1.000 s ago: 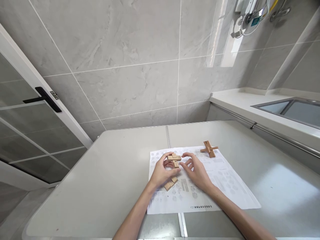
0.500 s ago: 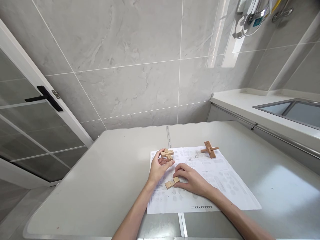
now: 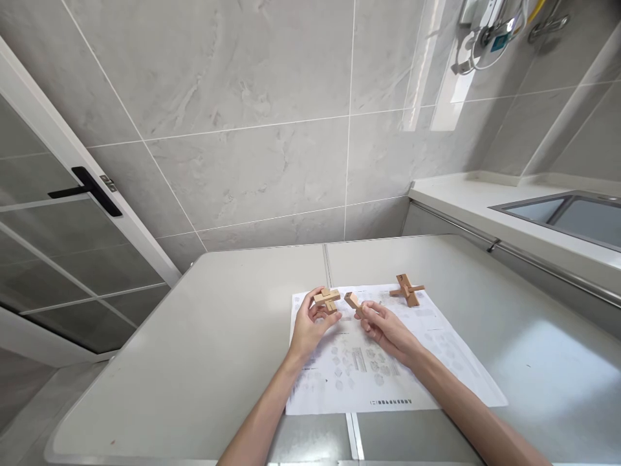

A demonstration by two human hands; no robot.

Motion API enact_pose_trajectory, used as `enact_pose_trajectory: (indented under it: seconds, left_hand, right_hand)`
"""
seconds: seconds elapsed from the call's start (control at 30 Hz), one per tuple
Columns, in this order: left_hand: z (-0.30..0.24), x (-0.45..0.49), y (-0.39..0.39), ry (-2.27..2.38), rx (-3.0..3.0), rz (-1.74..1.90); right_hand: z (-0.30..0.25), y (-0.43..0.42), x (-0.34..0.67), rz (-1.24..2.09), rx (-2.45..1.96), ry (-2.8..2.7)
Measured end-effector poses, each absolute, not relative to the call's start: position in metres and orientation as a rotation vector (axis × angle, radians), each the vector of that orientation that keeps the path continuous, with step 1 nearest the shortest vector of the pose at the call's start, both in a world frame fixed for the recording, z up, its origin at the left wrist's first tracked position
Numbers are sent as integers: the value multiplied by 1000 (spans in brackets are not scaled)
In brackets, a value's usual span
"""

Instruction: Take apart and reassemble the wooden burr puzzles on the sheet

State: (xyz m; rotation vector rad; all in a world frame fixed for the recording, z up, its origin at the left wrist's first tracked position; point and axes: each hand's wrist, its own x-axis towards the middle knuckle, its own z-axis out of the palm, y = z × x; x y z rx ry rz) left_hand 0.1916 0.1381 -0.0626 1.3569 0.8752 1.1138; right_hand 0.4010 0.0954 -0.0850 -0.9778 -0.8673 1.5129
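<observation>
My left hand [image 3: 307,327] pinches a small cross of joined wooden puzzle pieces [image 3: 326,299] and holds it just above the printed instruction sheet [image 3: 427,362]. My right hand [image 3: 388,330] grips a single notched wooden bar [image 3: 353,301], its free end pointing toward the cross, a short gap away. A second assembled wooden cross puzzle [image 3: 406,289] rests on the sheet's far right corner, untouched.
The sheet lies on a grey table [image 3: 204,349] set against a tiled wall. A door with a black handle [image 3: 85,188] stands at the left. A counter with a steel sink [image 3: 557,210] runs along the right, with a rail below its edge.
My right hand picked the wooden bar up off the sheet and raised it toward the cross in my left hand. The left hand stayed nearly in place.
</observation>
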Motion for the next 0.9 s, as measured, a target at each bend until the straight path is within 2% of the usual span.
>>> enact_pose_trajectory:
  seconds: [0.13, 0.33, 0.6, 0.9]
  left_hand:
    - [-63, 197, 132, 755, 1426, 1048]
    - [-65, 202, 128, 647, 1409, 981]
    - [-63, 202, 126, 689, 1459, 994]
    - [-59, 200, 125, 978, 1791, 1035]
  right_hand:
    - [-90, 94, 398, 1716, -771, -764]
    - [-98, 95, 393, 1812, -651, -725]
    - [-96, 94, 396, 1809, -697, -762]
    - [-82, 93, 396, 1750, -710, -891]
